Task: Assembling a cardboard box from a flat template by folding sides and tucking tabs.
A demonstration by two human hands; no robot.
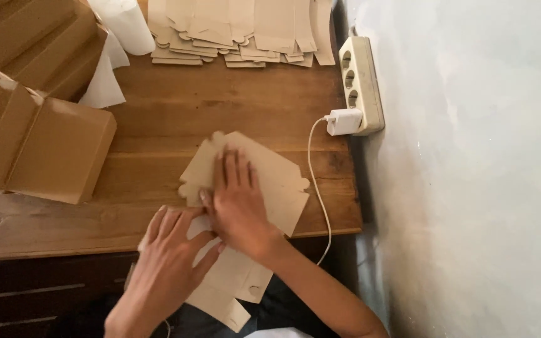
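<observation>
While your right hand lies flat and open on the cardboard blank at the table's front edge, your left hand presses open-fingered beside it; keep both palms firm, running the crease evenly. Folded boxes sit left.

You get one view only, from the camera on your head, looking steeply down and close over the wooden table toward the wall
</observation>
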